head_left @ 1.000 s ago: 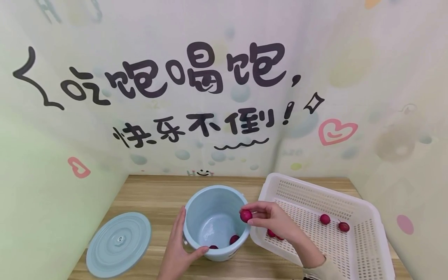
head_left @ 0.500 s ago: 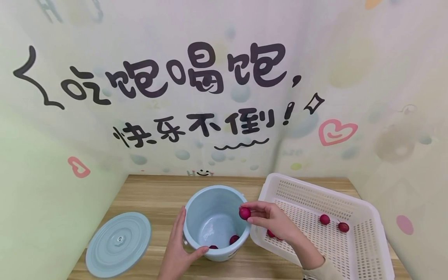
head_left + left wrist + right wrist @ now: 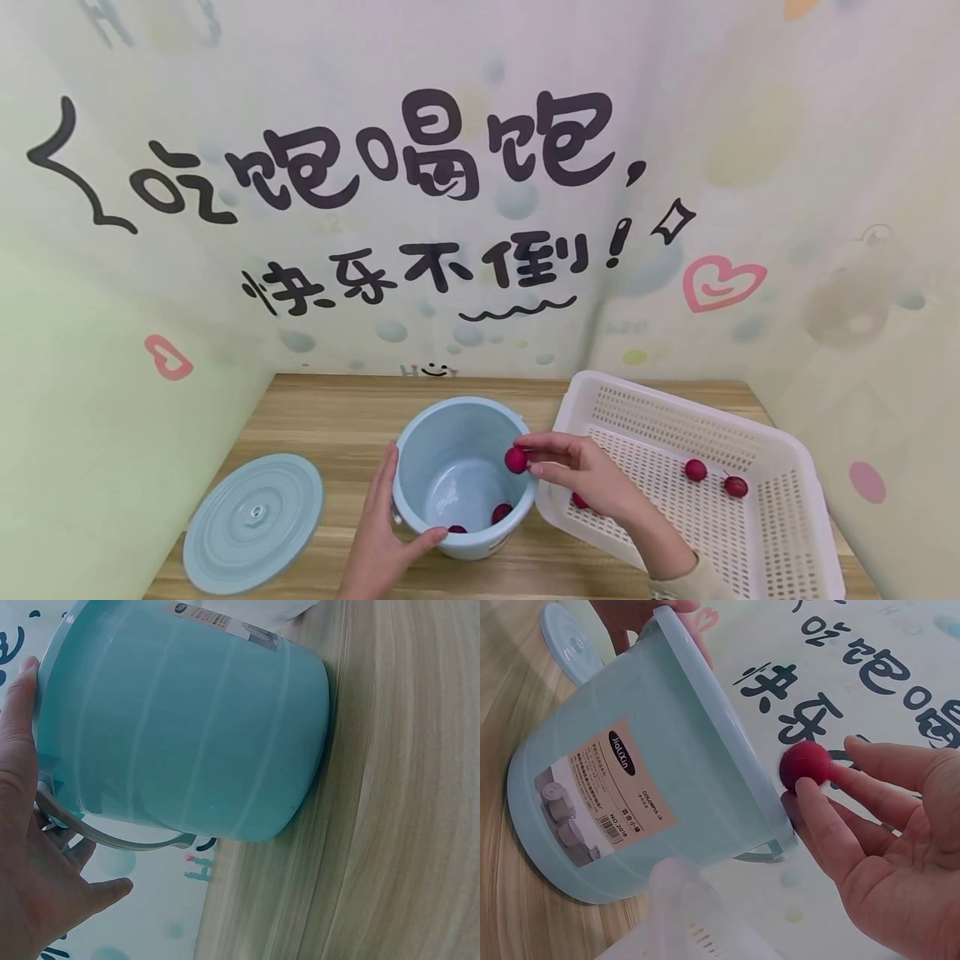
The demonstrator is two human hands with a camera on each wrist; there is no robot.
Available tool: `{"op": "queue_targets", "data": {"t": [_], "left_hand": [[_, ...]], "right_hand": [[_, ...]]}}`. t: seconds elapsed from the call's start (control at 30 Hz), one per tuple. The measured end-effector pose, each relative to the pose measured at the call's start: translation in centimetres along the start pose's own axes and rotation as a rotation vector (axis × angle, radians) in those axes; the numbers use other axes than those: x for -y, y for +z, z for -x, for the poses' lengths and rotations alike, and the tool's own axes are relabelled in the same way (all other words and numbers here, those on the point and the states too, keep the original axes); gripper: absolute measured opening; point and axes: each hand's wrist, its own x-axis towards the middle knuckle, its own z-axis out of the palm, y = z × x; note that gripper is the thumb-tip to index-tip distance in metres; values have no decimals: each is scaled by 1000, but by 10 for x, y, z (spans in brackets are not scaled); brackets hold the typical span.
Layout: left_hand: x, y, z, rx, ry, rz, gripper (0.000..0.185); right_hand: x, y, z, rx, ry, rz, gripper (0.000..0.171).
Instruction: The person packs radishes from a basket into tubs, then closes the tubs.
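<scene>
A light blue bucket (image 3: 420, 433) stands on the wooden table with two small red fruits (image 3: 501, 512) at its bottom. My left hand (image 3: 384, 527) holds the bucket's left side, fingers along the wall and thumb round the front; the left wrist view shows my left hand (image 3: 37, 862) against the bucket (image 3: 187, 727). My right hand (image 3: 573, 471) pinches one red fruit (image 3: 515, 460) between thumb and fingertips just over the bucket's right rim. In the right wrist view the pinched fruit (image 3: 806, 765) hangs above the bucket (image 3: 630, 795), held by my right hand (image 3: 885, 847).
A white perforated basket (image 3: 780, 500) sits right of the bucket, with a few red fruits (image 3: 695, 470) in it. The bucket's blue lid (image 3: 253, 523) lies flat at the front left. Decorated walls close off the table's back and sides.
My right hand has carried the pinched fruit a little to the left, from the bucket's right edge to just over its opening. The left hand and bucket have stayed still.
</scene>
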Motion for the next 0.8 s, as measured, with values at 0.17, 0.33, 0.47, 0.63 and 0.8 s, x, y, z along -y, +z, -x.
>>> {"op": "queue_targets", "data": {"t": [0.17,0.33,0.47,0.63,0.8], "left_hand": [[0,0,1,-10,22,-2,123],[0,0,1,-17,41,-5,123],[0,0,1,-8,19,-2,123],[0,0,0,-5,7,-2,123],[1,1,0,-6,13,0,123]], "right_hand": [[2,0,1,16,-18,-17,39],[1,-1,2,18,7,-18,37],[0,-4,5,16,21,-18,37],[-2,-10,7,13,19,-6,36],[-2,-15,8,2,26,-4,36]]}}
